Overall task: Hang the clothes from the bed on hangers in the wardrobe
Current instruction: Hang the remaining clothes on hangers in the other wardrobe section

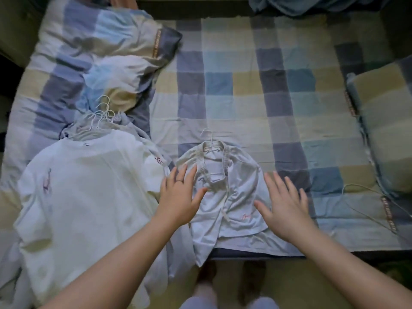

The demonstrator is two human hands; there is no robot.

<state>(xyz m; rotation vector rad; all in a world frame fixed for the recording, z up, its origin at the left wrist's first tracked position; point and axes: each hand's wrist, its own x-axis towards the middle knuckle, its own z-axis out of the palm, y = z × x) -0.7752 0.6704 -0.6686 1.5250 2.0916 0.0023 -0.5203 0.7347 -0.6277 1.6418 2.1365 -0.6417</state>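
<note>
I can see small pink script embroidered on the shorts (225,197) near their lower right, but I can't read it; the pink marks on the shirts (84,192) at left are just as illegible, and so is the lettering on the brown strip along the duvet (93,52) in the upper left.

The shorts lie at lower centre of the frame, close to the near edge of the bed (245,90), with one leg hanging over that edge. They are pale, soft and crumpled, with a ribbed elastic waistband and a drawstring. A thin white wire hanger (208,139) sits at the waistband, its hook pointing up the frame.

My left hand (180,195) is flat and open, fingers spread, resting on the left side of the shorts and gripping nothing. My right hand (283,204) is equally open and spread over their right side; whether it touches the cloth I cannot tell.

The shirts, white and thin, are piled at lower left, already on a bunch of wire hangers (100,117) whose hooks fan out above them, against the rumpled duvet. The checked sheet from centre to right is bare and smooth, leaving open room. A pillow (383,121) sits at the right edge, and a thin cable (365,204) runs below it.
</note>
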